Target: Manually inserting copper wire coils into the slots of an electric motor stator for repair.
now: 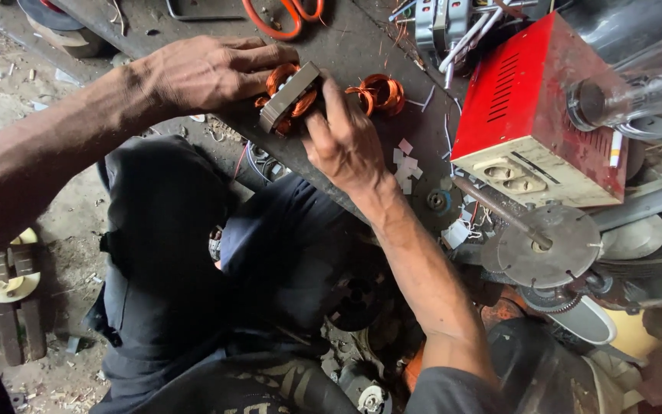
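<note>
grey laminated stator core (291, 96), copper windings bulging out; both hands gripping

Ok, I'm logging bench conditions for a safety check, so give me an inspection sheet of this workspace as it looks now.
Surface: dark, scuffed workbench, littered with wire offcuts and small paper scraps.
Job's things: motor stator with copper windings, lying on the bench; loose copper coil beside it.
Clutter: orange-handled scissors, red and cream box with sockets, circular saw blade, round metal parts.
Grippers: left hand and right hand both grip the stator.
Cables: white wires near the red box.
Surroundings: dirt floor, person's dark trousers below the bench.
</note>
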